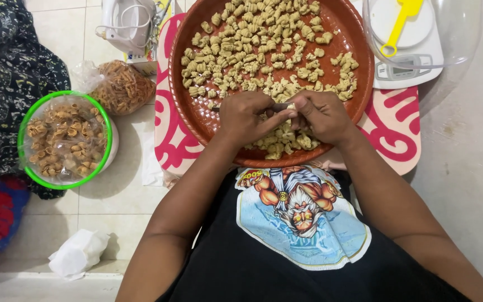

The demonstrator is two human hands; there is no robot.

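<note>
A round reddish-brown plastic tray (197, 112) is seen from above, strewn with small pale shaped dough pieces (252, 50). Over its near rim, the left hand (245, 117) and right hand (321, 114) are brought together, fingers pinched around what appears to be one dough piece (286, 109), largely hidden. A green-rimmed bowl of browned pieces (65, 138) is set on the floor well apart.

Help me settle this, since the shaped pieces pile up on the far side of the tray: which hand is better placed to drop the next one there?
Probably the right hand: it sits nearer the dough pieces on the round tray; the left hand pinches a piece too.
</note>
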